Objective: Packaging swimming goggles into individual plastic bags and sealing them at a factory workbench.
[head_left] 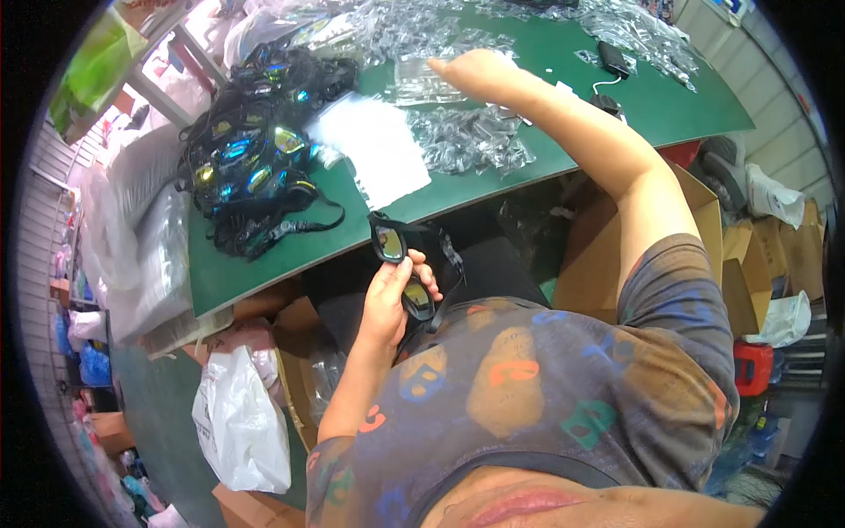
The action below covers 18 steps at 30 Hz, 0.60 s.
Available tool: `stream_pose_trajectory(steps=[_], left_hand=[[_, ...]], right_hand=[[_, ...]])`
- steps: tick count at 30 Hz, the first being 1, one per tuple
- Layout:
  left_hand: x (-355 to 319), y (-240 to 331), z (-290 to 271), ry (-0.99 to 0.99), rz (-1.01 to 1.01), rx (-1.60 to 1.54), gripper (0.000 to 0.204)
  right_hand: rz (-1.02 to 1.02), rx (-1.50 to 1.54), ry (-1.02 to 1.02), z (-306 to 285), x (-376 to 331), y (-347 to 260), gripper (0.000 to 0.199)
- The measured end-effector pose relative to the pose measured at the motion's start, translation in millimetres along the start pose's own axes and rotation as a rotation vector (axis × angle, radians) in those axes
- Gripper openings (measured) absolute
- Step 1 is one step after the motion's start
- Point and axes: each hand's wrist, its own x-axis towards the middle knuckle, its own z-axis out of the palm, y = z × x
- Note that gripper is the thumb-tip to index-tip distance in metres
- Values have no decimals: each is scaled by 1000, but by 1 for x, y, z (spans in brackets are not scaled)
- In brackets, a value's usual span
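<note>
My left hand (385,295) is closed around a pair of black goggles (390,243) with yellowish mirrored lenses, held in front of the table's near edge. A dark strap hangs to the right of the goggles. My right arm stretches across the green table (290,275). At its end my right hand (482,76) is over or beside a flat stack of clear plastic pieces (421,86); one digit points left, and the other fingers are hidden behind the hand. A heap of black goggles (251,163) with blue and gold lenses lies on the table's left side.
White sheets (387,163) lie between the goggle heap and loose clear plastic pieces (475,145). More plastic (396,31) covers the far side. A black device (613,59) with a white cable lies farther right. Cardboard boxes (590,255) and a white bag (242,422) stand below the table.
</note>
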Motion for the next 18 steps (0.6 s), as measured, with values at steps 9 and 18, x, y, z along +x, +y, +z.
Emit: stream_pose_trajectory(steps=[9, 18], left_hand=[[4, 0, 8, 96, 113, -156, 27], [2, -11, 6, 256, 182, 124, 41]], right_hand=[[-298, 749, -93, 34, -157, -95, 35], [-307, 532, 17, 84, -178, -131, 27]])
